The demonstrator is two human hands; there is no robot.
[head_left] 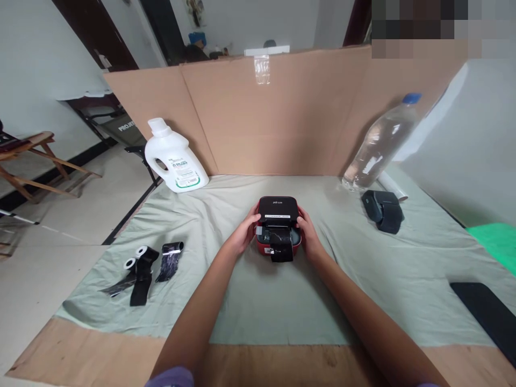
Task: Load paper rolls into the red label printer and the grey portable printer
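Observation:
A small red-and-black printer [278, 207] stands on the green cloth in front of me. Its black lid looks raised, and a strip of glossy black tape [282, 252] hangs out over the front. My left hand [243, 232] grips the left side of the printer, thumb near the lid edge. On the opposite side, my right hand [309, 234] holds it the same way. The fingertips behind the printer are hidden. To the left lie several black ribbon rolls, among them one with a white core [143, 260] and one set apart [171, 260].
A white jug [175, 158] stands at the back left, and a clear water bottle [379, 142] leans at the back right against a cardboard screen [278, 118]. Nearby sits a dark device [382, 209] beside a white tube [393, 187]. A black flat object [486, 312] lies front right.

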